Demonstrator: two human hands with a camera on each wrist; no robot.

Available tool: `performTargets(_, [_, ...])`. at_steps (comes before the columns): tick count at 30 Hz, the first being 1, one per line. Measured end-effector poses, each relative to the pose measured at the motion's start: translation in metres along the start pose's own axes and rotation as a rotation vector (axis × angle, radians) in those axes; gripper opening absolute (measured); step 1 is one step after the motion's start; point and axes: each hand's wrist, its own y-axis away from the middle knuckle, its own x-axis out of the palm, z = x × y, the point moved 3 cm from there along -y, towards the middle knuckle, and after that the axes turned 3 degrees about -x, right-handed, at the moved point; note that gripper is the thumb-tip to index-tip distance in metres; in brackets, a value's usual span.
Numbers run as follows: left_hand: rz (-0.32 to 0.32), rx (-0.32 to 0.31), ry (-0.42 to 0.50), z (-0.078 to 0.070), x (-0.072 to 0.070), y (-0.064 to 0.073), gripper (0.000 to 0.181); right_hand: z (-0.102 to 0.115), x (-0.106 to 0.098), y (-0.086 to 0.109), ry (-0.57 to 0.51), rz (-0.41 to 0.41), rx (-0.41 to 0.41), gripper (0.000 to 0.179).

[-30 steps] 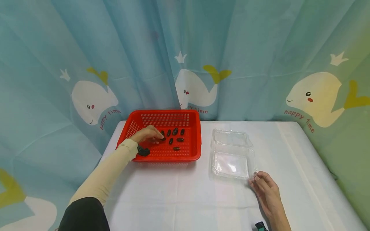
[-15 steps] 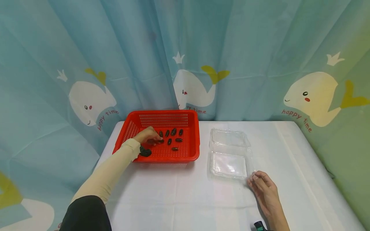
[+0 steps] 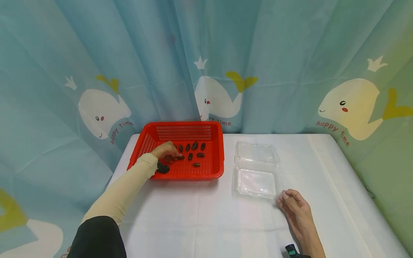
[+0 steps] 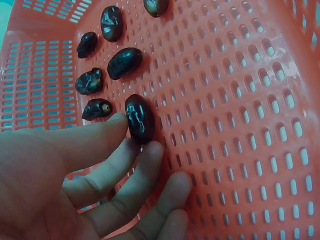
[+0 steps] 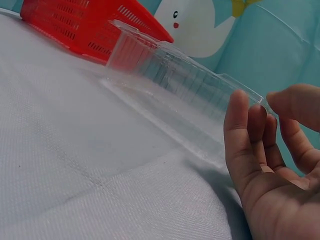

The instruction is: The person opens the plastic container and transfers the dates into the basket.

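Observation:
Over the left part of a red plastic basket (image 3: pixel 217 168), my left hand (image 3: pixel 167 150) reaches down among dark, glossy dates. In the left wrist view its thumb and fingers pinch one date (image 4: pixel 140 119), which lies against the slotted basket floor. A clear, hinged plastic box (image 3: pixel 256 182) lies opened flat on the table, right of the basket. My right hand (image 3: pixel 298 212) holds the near right corner of that box between thumb and fingers. In the right wrist view the box's clear side wall (image 5: pixel 175 75) runs away from the fingertips.
Several other dates, such as one wrinkled date (image 4: pixel 90 81), lie spread over the basket floor. The white-covered table (image 3: pixel 209 218) ends at a blue whale-print curtain (image 3: pixel 274 43) behind the basket and box.
My left hand and the date at its fingertips have shifted slightly toward the basket's front. The right hand keeps its hold on the box corner. The head view has shifted slightly.

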Motion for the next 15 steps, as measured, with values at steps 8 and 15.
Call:
performTargets(8, [-0.06,0.064,-0.137,-0.003,-0.015,0.01,0.024,-0.004,-0.001,-0.006,0.024,0.007,0.041,0.01])
performTargets(15, [-0.152,0.108,-0.251,-0.014,-0.038,0.031,0.015,0.005,-0.011,-0.01,0.007,0.013,0.07,0.013])
